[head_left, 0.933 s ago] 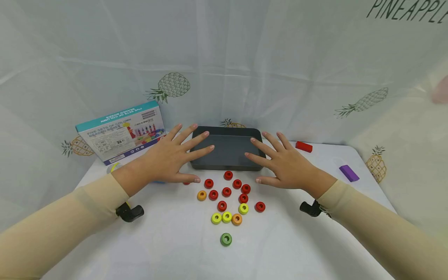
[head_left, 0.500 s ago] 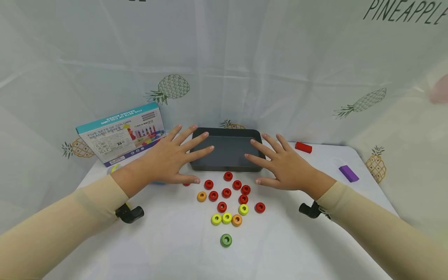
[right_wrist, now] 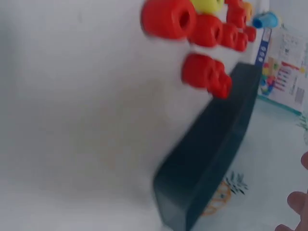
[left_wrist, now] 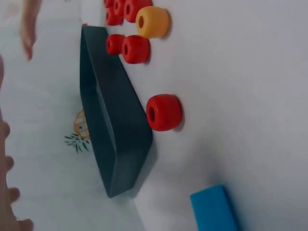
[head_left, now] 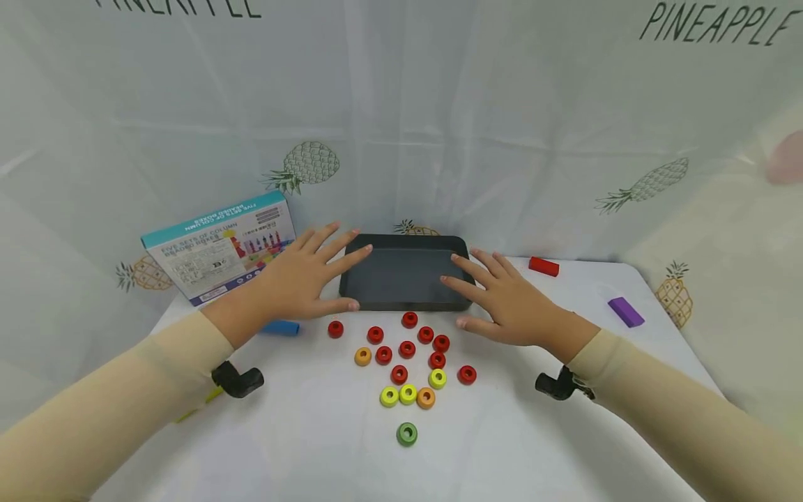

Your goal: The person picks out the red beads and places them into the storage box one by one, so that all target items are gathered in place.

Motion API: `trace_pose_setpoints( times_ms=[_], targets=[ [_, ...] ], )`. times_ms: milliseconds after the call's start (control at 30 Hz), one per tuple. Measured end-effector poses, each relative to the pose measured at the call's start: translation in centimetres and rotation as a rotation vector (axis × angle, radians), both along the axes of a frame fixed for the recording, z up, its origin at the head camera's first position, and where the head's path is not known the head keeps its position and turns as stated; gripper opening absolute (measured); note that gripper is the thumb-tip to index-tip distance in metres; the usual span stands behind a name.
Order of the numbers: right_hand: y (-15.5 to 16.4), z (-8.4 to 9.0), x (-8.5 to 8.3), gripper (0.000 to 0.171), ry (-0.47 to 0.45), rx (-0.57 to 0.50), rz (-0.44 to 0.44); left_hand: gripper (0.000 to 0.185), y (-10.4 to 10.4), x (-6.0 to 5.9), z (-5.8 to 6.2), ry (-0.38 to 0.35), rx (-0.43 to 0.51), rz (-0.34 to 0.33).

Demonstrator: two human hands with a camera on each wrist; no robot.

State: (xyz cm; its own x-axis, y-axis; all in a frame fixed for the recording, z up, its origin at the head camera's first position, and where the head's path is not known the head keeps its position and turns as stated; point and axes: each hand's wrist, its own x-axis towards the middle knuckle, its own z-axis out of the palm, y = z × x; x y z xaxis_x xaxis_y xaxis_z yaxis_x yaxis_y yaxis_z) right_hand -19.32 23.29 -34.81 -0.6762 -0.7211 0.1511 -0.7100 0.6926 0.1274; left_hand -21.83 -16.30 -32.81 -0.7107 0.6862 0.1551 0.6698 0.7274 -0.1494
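Note:
My left hand [head_left: 297, 275] hovers with spread fingers by the left end of a dark grey tray [head_left: 408, 275], holding nothing. On the tray's other side my right hand [head_left: 505, 300] is held in the air too, fingers apart, no object in it. Below the tray lie several red beads [head_left: 406, 349], with yellow beads [head_left: 408, 394], an orange bead [head_left: 426, 398], an amber bead [head_left: 362, 356] and a green bead [head_left: 407, 434] nearest me. A single red bead [left_wrist: 164, 112] sits near the tray's corner in the left wrist view, with a blue block [left_wrist: 214, 209] farther off.
A printed cardboard box [head_left: 222, 247] leans at the back left. To the right lie a red block [head_left: 544, 266] and a purple block [head_left: 626, 312]. Something yellow [head_left: 213, 396] shows partly under the left sleeve. A pineapple-print cloth [head_left: 502, 104] hangs behind the table.
My left hand has shifted slightly up, uncovering a red bead and more of the blue block. The fingers of my right hand have drawn a little closer together. The head view has tilted up slightly.

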Motion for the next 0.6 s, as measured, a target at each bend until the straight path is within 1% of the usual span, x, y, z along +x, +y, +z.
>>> trace_pose_setpoints(
  times_ms=[67, 100, 233, 267, 300, 367, 467, 533, 600],
  targets=[
    [-0.1, -0.6, 0.3, 0.076, -0.041, -0.030, -0.002, 0.089, -0.2, -0.9, -0.4, -0.101, 0.082, 0.052],
    [-0.2, -0.7, 0.4, 0.076, -0.057, -0.043, -0.003, 0.087, -0.3, -1.4, -0.5, -0.168, 0.140, 0.079],
    [-0.5, -1.1, 1.1, 0.076, -0.092, -0.095, -0.006, 0.085, -0.8, -3.8, -1.1, -0.452, 0.428, 0.184],
    [-0.6, -1.1, 1.2, 0.076, -0.096, -0.107, -0.009, 0.085, -0.9, -4.4, -1.2, -0.517, 0.497, 0.220],
    [-0.6, -1.1, 1.3, 0.076, -0.100, -0.114, -0.015, 0.086, -1.1, -4.9, -1.4, -0.573, 0.563, 0.252],
    [-0.5, -1.2, 1.6, 0.075, -0.110, -0.122, -0.030, 0.088, -1.3, -5.8, -2.0, -0.674, 0.667, 0.328],
    [-0.3, -1.4, 1.8, 0.076, -0.123, -0.125, -0.049, 0.089, -1.5, -6.7, -2.7, -0.788, 0.782, 0.438],
    [-0.2, -1.6, 1.9, 0.076, -0.130, -0.130, -0.057, 0.087, -1.5, -7.2, -3.2, -0.847, 0.854, 0.492],
    [-0.2, -1.8, 1.8, 0.076, -0.138, -0.153, -0.058, 0.084, -1.4, -7.5, -3.5, -0.881, 0.912, 0.529]
  ],
)
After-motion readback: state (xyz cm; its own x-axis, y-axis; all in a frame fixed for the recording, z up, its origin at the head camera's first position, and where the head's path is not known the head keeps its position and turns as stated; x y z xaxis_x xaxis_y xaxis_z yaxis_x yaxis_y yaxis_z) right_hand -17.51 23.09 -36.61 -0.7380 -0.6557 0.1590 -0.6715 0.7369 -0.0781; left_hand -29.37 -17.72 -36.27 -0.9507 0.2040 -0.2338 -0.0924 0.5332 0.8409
